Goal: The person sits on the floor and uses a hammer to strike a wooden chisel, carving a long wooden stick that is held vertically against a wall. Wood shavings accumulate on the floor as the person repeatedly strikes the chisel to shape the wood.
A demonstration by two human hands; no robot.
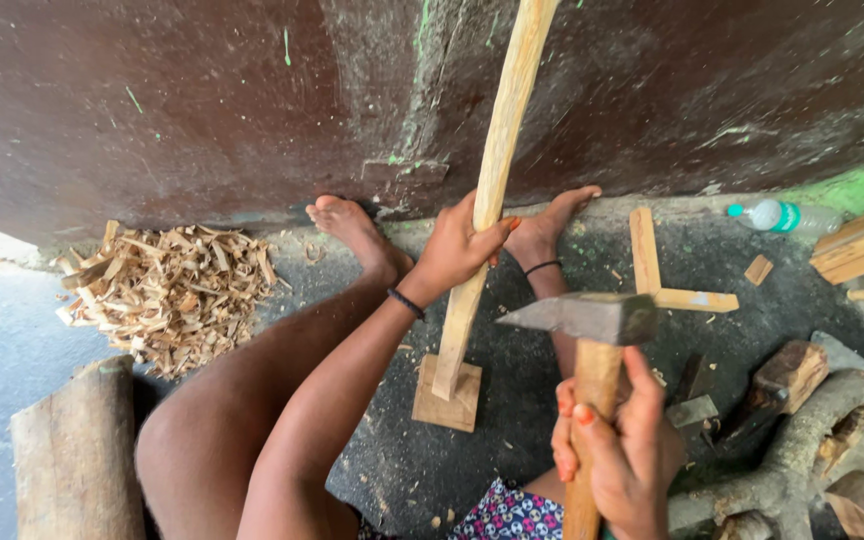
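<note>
Now my left hand [452, 250] wraps its fingers around the long wooden stick [492, 180] mid-frame, while my right hand [617, 450] grips the hammer [592, 330] at lower right.

- Long stick [493, 180]: pale bare wood, matt, roughly hewn along its length.
- Square block [447, 398] at its foot: unfinished pale wood, flat sawn faces.
- Hammer head [582, 317]: dull grey metal, worn and unpolished; hammer handle [589, 430]: light brown wood, smooth-looking.
- Shavings pile [167, 290]: dry, splintery wood chips.
- Log [77, 455]: weathered wood, coarse surface.
- Floor [532, 400]: dark, gritty, matt.
- Wall [202, 100]: dark brown, rough, stained.
- Bottle [782, 215]: clear glossy plastic.
</note>
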